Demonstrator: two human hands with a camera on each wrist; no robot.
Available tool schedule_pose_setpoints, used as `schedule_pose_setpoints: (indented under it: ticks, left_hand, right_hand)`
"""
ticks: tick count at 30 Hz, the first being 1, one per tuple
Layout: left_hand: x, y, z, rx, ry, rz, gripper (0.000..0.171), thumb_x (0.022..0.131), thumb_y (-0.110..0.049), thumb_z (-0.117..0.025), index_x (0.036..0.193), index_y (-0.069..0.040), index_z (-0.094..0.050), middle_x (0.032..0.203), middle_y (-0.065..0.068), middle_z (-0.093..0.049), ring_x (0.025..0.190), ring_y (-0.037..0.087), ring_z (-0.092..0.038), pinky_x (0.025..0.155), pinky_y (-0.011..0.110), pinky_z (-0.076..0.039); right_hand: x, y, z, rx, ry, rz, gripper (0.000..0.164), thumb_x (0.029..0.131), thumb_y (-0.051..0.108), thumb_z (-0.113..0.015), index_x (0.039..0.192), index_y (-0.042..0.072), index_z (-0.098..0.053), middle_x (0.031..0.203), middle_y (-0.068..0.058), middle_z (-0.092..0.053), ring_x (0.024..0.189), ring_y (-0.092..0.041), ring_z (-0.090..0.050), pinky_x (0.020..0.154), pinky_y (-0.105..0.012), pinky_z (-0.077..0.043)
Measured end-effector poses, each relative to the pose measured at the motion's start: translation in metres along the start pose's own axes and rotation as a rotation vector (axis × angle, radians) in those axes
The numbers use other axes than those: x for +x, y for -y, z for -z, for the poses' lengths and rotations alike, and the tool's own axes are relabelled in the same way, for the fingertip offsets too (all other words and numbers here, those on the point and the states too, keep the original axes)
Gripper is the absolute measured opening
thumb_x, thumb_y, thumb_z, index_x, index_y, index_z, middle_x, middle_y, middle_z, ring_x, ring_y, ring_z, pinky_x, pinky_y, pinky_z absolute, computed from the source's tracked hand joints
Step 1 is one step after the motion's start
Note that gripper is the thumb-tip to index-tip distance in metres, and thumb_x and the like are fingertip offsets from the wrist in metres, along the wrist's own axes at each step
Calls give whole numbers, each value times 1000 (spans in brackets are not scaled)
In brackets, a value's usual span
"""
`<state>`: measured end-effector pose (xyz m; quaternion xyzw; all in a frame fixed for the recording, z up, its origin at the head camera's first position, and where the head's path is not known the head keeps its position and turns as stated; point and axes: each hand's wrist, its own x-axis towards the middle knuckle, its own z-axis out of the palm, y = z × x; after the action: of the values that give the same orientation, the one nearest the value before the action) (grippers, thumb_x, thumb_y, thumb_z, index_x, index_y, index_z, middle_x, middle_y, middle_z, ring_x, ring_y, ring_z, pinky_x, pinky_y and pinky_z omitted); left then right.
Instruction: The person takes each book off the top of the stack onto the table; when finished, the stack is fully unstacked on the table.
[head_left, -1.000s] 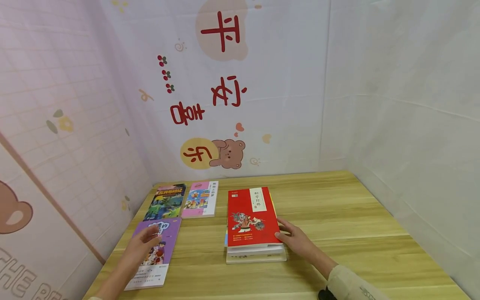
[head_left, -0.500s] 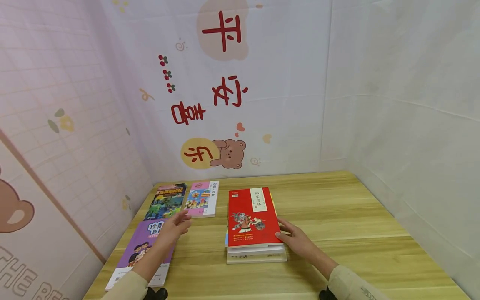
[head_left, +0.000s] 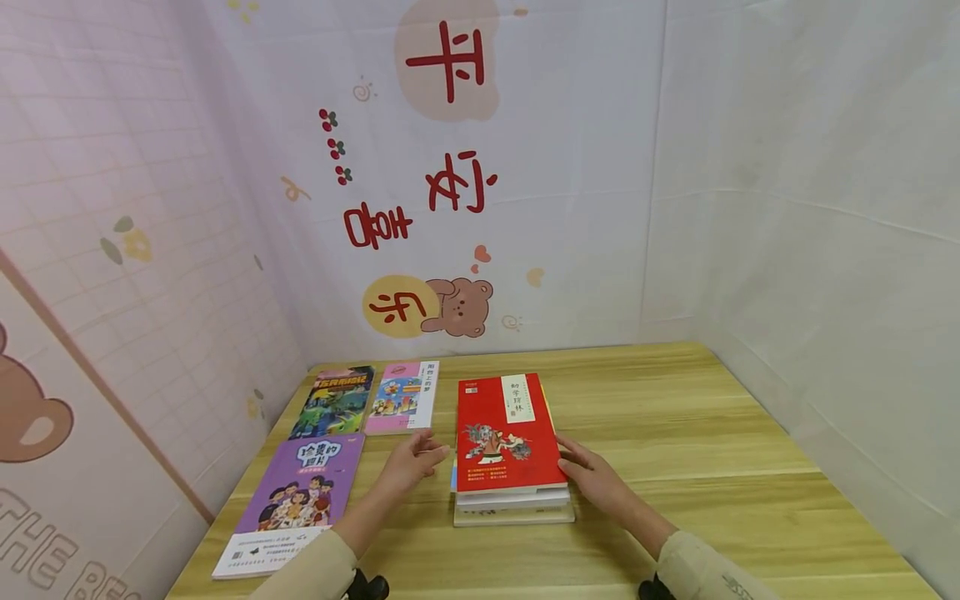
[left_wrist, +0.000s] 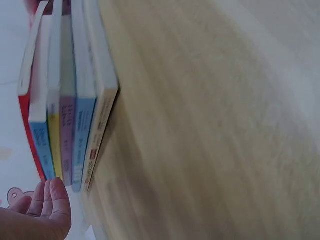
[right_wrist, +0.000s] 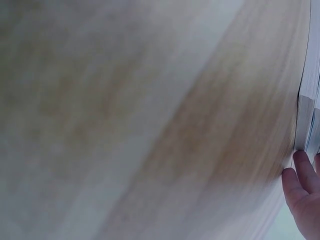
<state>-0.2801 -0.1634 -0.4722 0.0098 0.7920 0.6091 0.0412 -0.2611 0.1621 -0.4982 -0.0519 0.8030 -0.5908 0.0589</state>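
Observation:
A stack of several books stands mid-table, topped by a red book [head_left: 495, 433] with white page edges below it. My right hand [head_left: 592, 477] rests at the stack's right side, its fingertips against the page edges [right_wrist: 304, 125] in the right wrist view. On the left, my left hand [head_left: 412, 460] is beside the stack with loosely bent fingers that hold nothing. In the left wrist view, that hand [left_wrist: 52, 210] is near the spines, where blue, yellow, purple and cream books show beneath the red one, including a purple spine [left_wrist: 66, 135].
Left of the stack lies a purple book [head_left: 307, 483] with a white lower band. Behind it are a green-and-dark illustrated book [head_left: 333, 404] and a pink-and-white book [head_left: 401, 398]. The wooden table [head_left: 675, 433] meets printed cloth walls at the back and sides.
My left hand has moved right, from over the purple book to the stack's left side. The purple book's near end has shifted left. My right hand stays at the stack.

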Motion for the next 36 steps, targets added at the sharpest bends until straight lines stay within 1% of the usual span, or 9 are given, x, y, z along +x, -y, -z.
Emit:
schedule_pose_setpoints:
  ticks: [4, 7, 12, 14, 17, 21, 25, 30, 36]
  left_hand:
    - [-1, 4, -10, -14, 31, 20, 65, 95, -20, -69, 143, 13, -39, 125, 24, -56, 108, 31, -61, 88, 46, -55]
    - [-2, 5, -13, -5, 38, 38, 68, 95, -24, -69, 144, 12, -39, 128, 25, -55, 111, 32, -59, 88, 43, -55]
    - [-1, 7, -13, 38, 66, 42, 69, 94, -26, -71, 144, 10, -40, 128, 21, -57, 109, 29, -60, 87, 40, -55]
    - [0, 9, -13, 51, 79, 26, 65, 93, -21, -71, 142, 11, -43, 125, 20, -59, 105, 26, -61, 84, 38, -56]
    - [1, 11, -13, 58, 90, 2, 56, 93, -15, -71, 138, 9, -50, 121, 17, -61, 98, 23, -62, 79, 35, -56]
    - [1, 11, -14, 60, 92, 6, 50, 93, -15, -71, 136, 5, -55, 119, 14, -63, 96, 22, -61, 78, 33, -56]
    - [2, 10, -16, 49, 95, 33, 54, 92, -18, -72, 138, 4, -53, 119, 13, -62, 97, 22, -61, 79, 32, -55]
    - [3, 9, -18, 28, 82, 64, 57, 91, -16, -73, 139, 6, -51, 118, 13, -62, 98, 22, -61, 81, 34, -55]
    - [4, 8, -21, -4, 47, 52, 56, 90, -8, -73, 137, 10, -49, 121, 18, -60, 106, 27, -61, 85, 37, -56]
  right_hand:
    - [0, 0, 2, 9, 23, 7, 44, 103, 15, -52, 147, 12, -50, 147, -18, -48, 138, -38, -39, 111, -58, -32]
    - [1, 0, 2, -5, 48, 17, 41, 103, 15, -51, 144, 12, -54, 149, -16, -46, 140, -38, -36, 111, -56, -33]
    - [0, 1, 4, -52, 62, 26, 41, 101, 16, -55, 142, 14, -56, 147, -16, -49, 133, -39, -45, 105, -56, -40]
    - [-1, 1, 4, -59, 66, 32, 42, 100, 16, -57, 142, 13, -56, 146, -18, -49, 128, -40, -50, 103, -56, -43]
    - [-1, 1, 4, -59, 62, 31, 45, 99, 15, -60, 144, 11, -54, 145, -19, -49, 127, -40, -50, 103, -56, -42]
    - [0, 1, 2, -68, 44, 32, 50, 97, 10, -62, 146, 7, -50, 144, -20, -50, 129, -40, -49, 105, -55, -40]
    - [0, 0, 1, -62, 51, 42, 53, 95, 5, -61, 146, 2, -47, 145, -21, -49, 127, -41, -51, 105, -54, -41]
    - [0, -2, 1, -46, 65, 48, 53, 94, 3, -62, 145, -1, -48, 145, -22, -48, 126, -43, -52, 105, -53, -42]
    - [1, -4, 1, -54, 70, 33, 52, 94, 4, -63, 145, 1, -49, 145, -21, -49, 125, -42, -53, 103, -53, -43]
